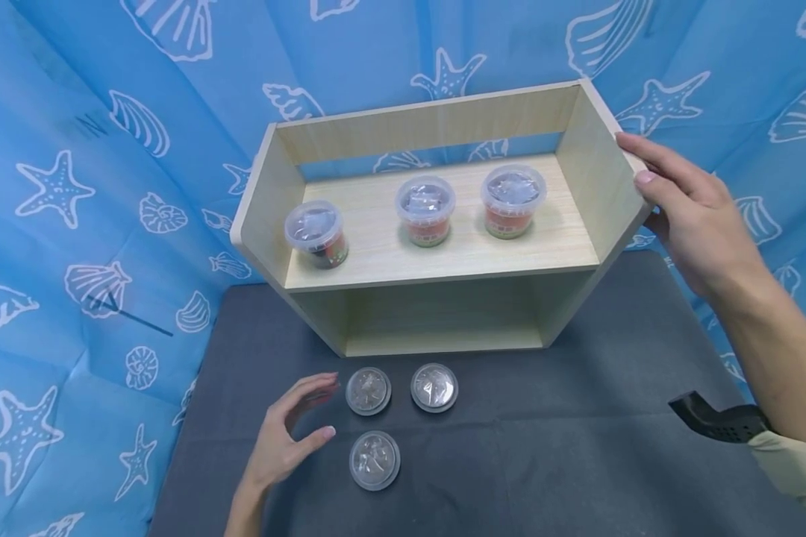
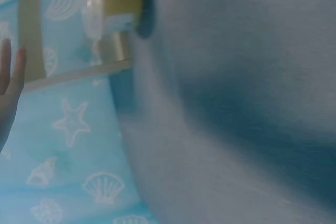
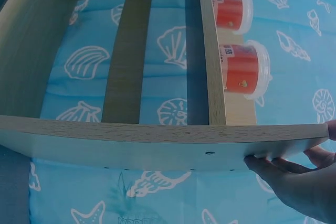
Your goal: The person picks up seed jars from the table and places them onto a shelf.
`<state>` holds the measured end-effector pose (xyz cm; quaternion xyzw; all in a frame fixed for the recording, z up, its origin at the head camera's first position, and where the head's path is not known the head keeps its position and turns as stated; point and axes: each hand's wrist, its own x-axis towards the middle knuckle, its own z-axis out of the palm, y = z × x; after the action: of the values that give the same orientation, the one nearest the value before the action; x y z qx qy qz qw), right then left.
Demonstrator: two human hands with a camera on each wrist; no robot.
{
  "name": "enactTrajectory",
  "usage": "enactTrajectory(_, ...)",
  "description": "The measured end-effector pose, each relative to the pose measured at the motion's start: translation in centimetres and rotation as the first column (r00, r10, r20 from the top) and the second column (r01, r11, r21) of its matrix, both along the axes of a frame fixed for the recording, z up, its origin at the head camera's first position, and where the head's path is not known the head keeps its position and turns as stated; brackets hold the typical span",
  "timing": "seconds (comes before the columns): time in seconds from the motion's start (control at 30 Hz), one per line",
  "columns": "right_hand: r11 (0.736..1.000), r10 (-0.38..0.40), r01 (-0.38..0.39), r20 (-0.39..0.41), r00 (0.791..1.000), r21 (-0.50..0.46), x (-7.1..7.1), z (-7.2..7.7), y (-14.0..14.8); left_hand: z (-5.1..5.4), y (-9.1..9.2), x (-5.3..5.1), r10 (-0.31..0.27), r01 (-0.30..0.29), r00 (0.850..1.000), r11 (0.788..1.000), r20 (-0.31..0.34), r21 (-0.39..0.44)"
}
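A two-tier wooden shelf (image 1: 389, 265) stands on the table. My right hand (image 1: 698, 216) grips the edge of its right side panel; the right wrist view shows that hand (image 3: 299, 182) at the panel's edge too. Lidded plastic tubs stand on the upper board: a left one (image 1: 316, 237), a middle one (image 1: 426, 212) and a right one (image 1: 512, 203). My left hand (image 1: 278, 440) hovers over the table, fingers and thumb apart, holding nothing. Beside it are more clear-lidded tubs: a near one (image 1: 375, 461), a far-left one (image 1: 369, 391) and a far-right one (image 1: 434, 388).
A dark grey cloth (image 1: 578, 447) covers the table. Blue curtains (image 1: 195, 186) with white shell and starfish prints hang behind and at both sides. The shelf's lower compartment (image 1: 443, 317) opens toward me. In the left wrist view, a yellow-labelled tub (image 2: 123, 1) appears blurred.
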<state>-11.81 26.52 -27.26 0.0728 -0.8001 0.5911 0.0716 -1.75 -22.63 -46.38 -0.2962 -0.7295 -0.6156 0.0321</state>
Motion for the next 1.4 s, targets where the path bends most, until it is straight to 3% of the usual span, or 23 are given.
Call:
enactTrajectory(0.13, 0.992, 0.058, -0.057, 0.005, 0.998, -0.110, 0.0, -0.4, 0.3, -1.6, -0.1, 0.7, -0.023, 0.025, 0.999, 0.998, 0.036, -0.058)
enactTrajectory(0.33, 0.979, 0.118, -0.114, 0.011, 0.993, -0.171, -0.1, -0.9, 0.7, -3.0, 0.5, 1.5, -0.064, 0.066, 0.997, 0.996, 0.037, -0.066)
enactTrajectory(0.5, 0.971, 0.140, -0.138, -0.003, 0.990, -0.194, -0.2, -1.2, 0.7, -3.4, 0.9, 1.9, -0.067, 0.075, 0.995, 0.993, 0.078, -0.096)
enactTrajectory(0.67, 0.981, 0.120, -0.122, -0.022, 0.993, -0.153, -0.2, -1.2, 0.7, -4.1, 1.4, 2.5, -0.055, 0.074, 0.989, 0.987, 0.134, -0.141)
enactTrajectory(0.93, 0.980, 0.112, -0.115, -0.027, 0.993, -0.161, -0.3, -1.5, 0.7, -5.1, 1.8, 3.0, -0.031, 0.074, 0.984, 0.967, 0.178, -0.243)
enactTrajectory(1.2, 0.962, 0.143, -0.149, -0.041, 0.989, -0.229, -0.5, -1.7, 0.7, -6.2, 1.7, 3.3, -0.060, 0.142, 0.951, 0.956, 0.302, -0.258)
enactTrajectory(1.4, 0.951, 0.148, -0.155, -0.046, 0.988, -0.268, -0.7, -1.7, 0.5, -7.1, 1.9, 3.5, -0.027, 0.122, 0.970, 0.915, 0.243, -0.384)
